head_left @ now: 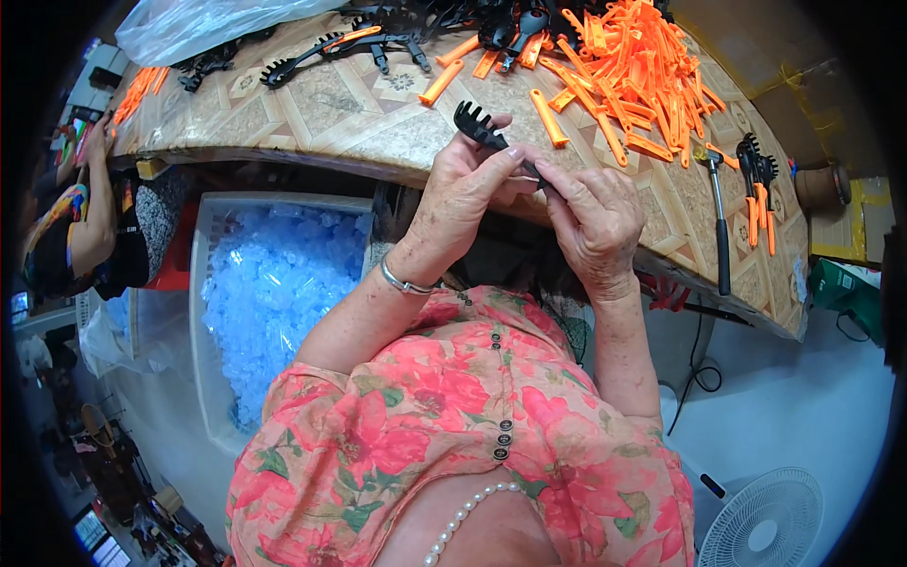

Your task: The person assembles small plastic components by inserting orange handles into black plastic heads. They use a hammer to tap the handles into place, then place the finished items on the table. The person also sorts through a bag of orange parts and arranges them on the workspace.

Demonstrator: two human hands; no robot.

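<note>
Left hand: we grip a black fork head over the near edge of the surface
Right hand: we pinch its lower end
Seemingly done: handled forks by the right edge
Seemingly left: orange handles heaped at the far edge

Your black toothed spoon slants, head toward the upper left, its lower end pinched by your left hand and right hand.
</note>
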